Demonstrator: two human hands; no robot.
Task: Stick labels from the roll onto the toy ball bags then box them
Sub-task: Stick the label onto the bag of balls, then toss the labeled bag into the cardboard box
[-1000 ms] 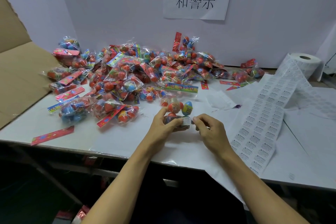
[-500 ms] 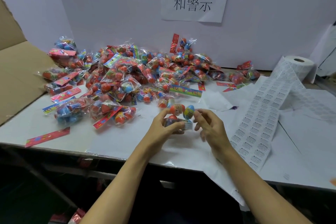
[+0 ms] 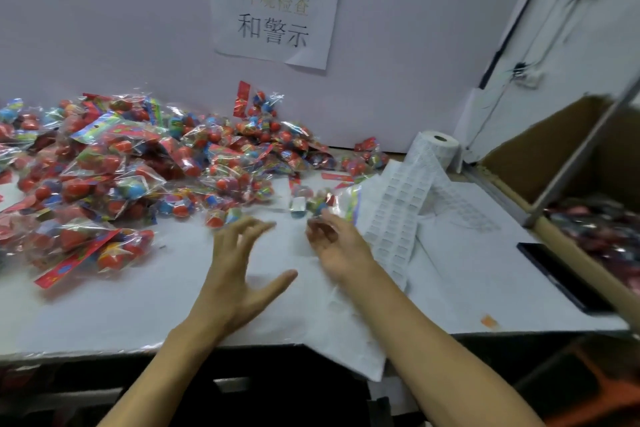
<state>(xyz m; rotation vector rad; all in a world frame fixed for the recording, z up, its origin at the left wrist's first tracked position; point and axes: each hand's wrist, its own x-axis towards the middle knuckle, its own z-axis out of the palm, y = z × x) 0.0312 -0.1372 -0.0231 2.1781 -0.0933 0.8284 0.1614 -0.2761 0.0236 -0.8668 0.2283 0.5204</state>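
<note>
A clear toy ball bag (image 3: 322,203) with a colourful header card hangs just above the white table (image 3: 121,305), blurred by motion. My right hand (image 3: 334,246) grips its near edge with curled fingers. My left hand (image 3: 239,263) hovers beside it on the left, fingers spread, holding nothing. The label roll (image 3: 438,149) stands at the back right, and its strip of white labels (image 3: 398,218) runs down the table to the right of my right hand. A cardboard box (image 3: 554,229) at the far right holds several bags.
A big pile of toy ball bags (image 3: 121,177) covers the left and back of the table. A black phone (image 3: 561,274) lies beside the box. A paper sign (image 3: 273,10) is taped to the wall. White backing paper (image 3: 349,350) hangs over the front edge.
My left hand has let go of the bag and spread open. The right hand now carries the bag rightward. The view has swung right, bringing the box into sight.
</note>
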